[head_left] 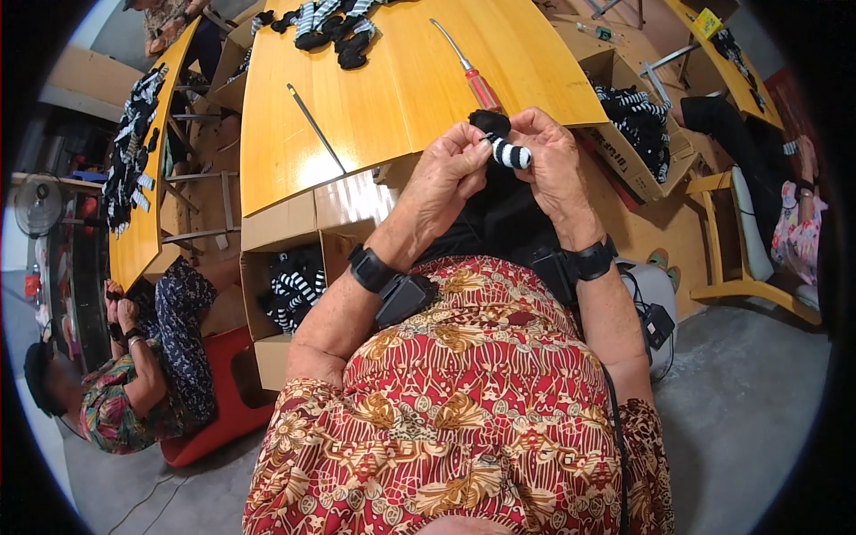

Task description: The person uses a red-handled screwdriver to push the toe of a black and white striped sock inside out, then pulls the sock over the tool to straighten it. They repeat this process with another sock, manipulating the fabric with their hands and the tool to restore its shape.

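Note:
In front of my chest I hold a small knit tube (509,152), striped black and white, with a solid black end (489,122). My left hand (453,165) pinches it from one side between thumb and fingertips. On its other side my right hand (548,156) grips it with bent fingers. Just beyond my hands, on the table, lies a hooked metal tool with a red handle (481,89). A thin dark rod (316,128) with a yellowish tip rests farther left on the tabletop.
Similar striped pieces (343,31) are heaped at the far side of the yellow wooden table (392,98). More fill the cardboard boxes below left (259,234) and at right (673,174). Another person (134,374) sits at left, and one (794,223) at right.

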Tool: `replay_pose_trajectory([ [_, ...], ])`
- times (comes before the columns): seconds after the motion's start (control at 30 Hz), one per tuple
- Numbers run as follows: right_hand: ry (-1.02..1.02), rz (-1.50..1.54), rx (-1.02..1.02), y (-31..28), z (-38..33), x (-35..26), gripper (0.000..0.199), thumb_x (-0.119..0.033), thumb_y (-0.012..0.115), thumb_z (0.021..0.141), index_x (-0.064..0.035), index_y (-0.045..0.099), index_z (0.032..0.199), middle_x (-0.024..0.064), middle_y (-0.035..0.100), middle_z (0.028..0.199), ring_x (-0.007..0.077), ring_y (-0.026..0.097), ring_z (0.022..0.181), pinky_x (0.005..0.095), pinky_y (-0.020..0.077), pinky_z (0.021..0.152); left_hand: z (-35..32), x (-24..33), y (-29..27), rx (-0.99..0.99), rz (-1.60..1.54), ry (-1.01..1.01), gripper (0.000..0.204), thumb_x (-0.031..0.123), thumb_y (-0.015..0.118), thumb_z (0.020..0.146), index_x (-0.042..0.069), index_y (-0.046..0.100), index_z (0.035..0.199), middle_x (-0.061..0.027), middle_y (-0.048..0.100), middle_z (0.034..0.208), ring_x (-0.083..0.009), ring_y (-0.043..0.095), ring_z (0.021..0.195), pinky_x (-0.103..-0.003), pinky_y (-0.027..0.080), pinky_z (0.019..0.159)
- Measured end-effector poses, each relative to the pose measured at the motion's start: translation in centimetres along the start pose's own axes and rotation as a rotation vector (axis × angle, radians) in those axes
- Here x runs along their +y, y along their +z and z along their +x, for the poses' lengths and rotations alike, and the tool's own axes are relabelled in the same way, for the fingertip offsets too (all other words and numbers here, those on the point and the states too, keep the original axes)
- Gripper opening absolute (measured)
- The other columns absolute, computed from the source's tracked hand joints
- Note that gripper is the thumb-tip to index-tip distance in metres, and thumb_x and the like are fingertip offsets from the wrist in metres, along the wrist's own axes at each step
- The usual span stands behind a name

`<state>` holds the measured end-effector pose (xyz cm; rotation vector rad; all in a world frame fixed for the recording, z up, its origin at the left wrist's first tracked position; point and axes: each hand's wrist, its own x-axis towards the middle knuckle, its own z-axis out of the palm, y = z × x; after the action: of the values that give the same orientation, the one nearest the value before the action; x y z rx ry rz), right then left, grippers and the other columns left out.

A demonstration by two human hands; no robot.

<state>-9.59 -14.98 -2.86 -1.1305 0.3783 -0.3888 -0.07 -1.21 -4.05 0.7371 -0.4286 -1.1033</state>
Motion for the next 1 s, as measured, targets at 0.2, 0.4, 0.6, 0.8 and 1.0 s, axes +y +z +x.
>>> replay_pose_trajectory([
  [0.2, 0.035, 0.083, -0.137, 0.3, -0.9, -0.6, 0.012, -0.010, 0.067, 0.087, -0.0039, 0.062, 0.095, -0.0027, 0.061, 0.079, 0.0026, 0.053, 0.062, 0.0158, 0.0438, 0.054, -1.0, 1.8, 0.3, 0.023, 0.305, 0.129, 0.011, 0.013, 0.064, 0.091, 0.008, 0.055, 0.093, 0.0041, 0.056, 0.078, -0.0014, 0.041, 0.056, -0.015, 0.029, 0.045],
  [0.4, 0.032, -0.035, -0.248, -0.7, -0.4, -0.5, 0.013, -0.010, 0.067, 0.087, -0.0023, 0.063, 0.096, -0.0021, 0.061, 0.083, 0.0026, 0.052, 0.068, 0.0160, 0.0432, 0.059, -0.7, 1.0, 0.0, 0.166, 0.450, 0.214, 0.014, 0.016, 0.066, 0.090, 0.010, 0.054, 0.095, 0.0043, 0.057, 0.085, -0.0024, 0.051, 0.069, -0.015, 0.041, 0.058],
  [0.6, -0.164, -0.217, -0.126, 1.1, -1.1, -1.0, 0.004, -0.007, 0.063, 0.088, -0.0053, 0.062, 0.092, -0.0058, 0.057, 0.079, 0.0006, 0.049, 0.068, 0.0157, 0.0400, 0.059, -0.6, 1.1, -0.5, 0.234, 0.454, 0.177, 0.018, 0.015, 0.066, 0.089, 0.010, 0.056, 0.102, 0.0030, 0.060, 0.092, -0.0041, 0.056, 0.077, -0.019, 0.047, 0.066],
  [0.8, -0.348, -0.331, -0.094, 1.6, -1.1, -0.4, 0.004, -0.003, 0.062, 0.088, -0.0036, 0.059, 0.090, -0.0058, 0.056, 0.079, 0.0015, 0.053, 0.074, 0.0184, 0.0454, 0.068, -0.7, 1.3, -0.3, 0.259, 0.385, 0.213, 0.027, 0.009, 0.067, 0.087, 0.010, 0.059, 0.113, 0.0009, 0.064, 0.099, -0.0070, 0.061, 0.087, -0.024, 0.052, 0.077],
  [1.0, -0.307, -0.309, -0.091, 1.8, -1.2, -0.4, 0.004, -0.004, 0.062, 0.089, -0.0039, 0.059, 0.091, -0.0051, 0.056, 0.078, 0.0015, 0.052, 0.071, 0.0174, 0.0448, 0.063, -0.6, 1.0, -0.3, 0.234, 0.292, 0.336, 0.019, 0.007, 0.066, 0.087, 0.009, 0.059, 0.105, 0.0011, 0.064, 0.096, -0.0069, 0.061, 0.086, -0.022, 0.052, 0.073],
])
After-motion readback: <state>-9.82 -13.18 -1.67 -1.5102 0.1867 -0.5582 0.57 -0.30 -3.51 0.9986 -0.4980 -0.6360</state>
